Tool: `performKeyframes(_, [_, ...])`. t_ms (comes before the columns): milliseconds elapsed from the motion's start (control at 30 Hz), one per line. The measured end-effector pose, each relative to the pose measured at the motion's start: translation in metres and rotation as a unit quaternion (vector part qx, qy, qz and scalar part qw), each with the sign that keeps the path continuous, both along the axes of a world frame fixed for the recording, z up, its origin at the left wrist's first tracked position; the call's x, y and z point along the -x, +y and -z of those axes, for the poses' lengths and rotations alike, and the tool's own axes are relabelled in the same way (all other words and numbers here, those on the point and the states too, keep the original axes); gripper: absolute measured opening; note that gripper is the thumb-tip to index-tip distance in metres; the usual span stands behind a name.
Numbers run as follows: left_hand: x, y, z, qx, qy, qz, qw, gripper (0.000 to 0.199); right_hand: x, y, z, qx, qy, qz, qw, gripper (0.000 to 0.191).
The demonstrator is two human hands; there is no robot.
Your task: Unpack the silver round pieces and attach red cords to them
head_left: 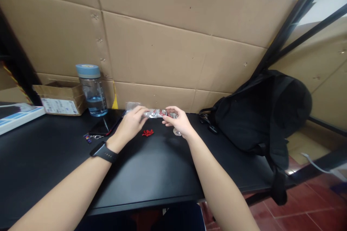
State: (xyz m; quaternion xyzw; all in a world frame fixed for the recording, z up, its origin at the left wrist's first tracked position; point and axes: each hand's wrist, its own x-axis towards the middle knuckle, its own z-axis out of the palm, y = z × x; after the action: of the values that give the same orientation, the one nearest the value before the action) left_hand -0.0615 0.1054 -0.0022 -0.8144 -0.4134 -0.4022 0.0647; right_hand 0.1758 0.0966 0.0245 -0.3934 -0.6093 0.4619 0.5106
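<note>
A small clear plastic bag point(154, 113) is stretched between my two hands above the far part of the black table. My left hand point(135, 120), with a dark watch on the wrist, is closed on its left end. The fingers of my right hand point(177, 120) close round its right end, where a bit of red shows at the fingertips. Whether that red piece is inside the bag or in front of it I cannot tell. Below the bag lies a small heap of red pieces point(148, 133). A round, pale, clear item point(177, 132) sits partly behind my right hand.
On the left stand a water bottle point(93, 92), an open cardboard box point(61, 99) and a white-blue package point(20, 118). A phone point(104, 126) with a keyring lies left of my left hand. A black backpack point(257, 112) fills the right end. Cardboard panels point(168, 54) wall the back.
</note>
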Motion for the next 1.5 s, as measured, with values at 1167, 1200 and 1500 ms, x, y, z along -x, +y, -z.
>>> performKeyframes(1167, [-0.038, -0.042, 0.007, 0.208, 0.176, 0.210, 0.939, 0.015, -0.018, 0.001, 0.004, -0.140, -0.393, -0.092, 0.904, 0.036])
performKeyframes(1200, [-0.038, -0.043, 0.007, 0.211, 0.176, 0.210, 0.938, 0.016, -0.017, 0.001, 0.006, -0.138, -0.406, -0.101, 0.898, 0.035])
performKeyframes(1500, [-0.038, -0.048, 0.008, 0.215, 0.175, 0.208, 0.938, 0.022, -0.012, -0.001, 0.009, -0.152, -0.455, -0.117, 0.870, 0.033])
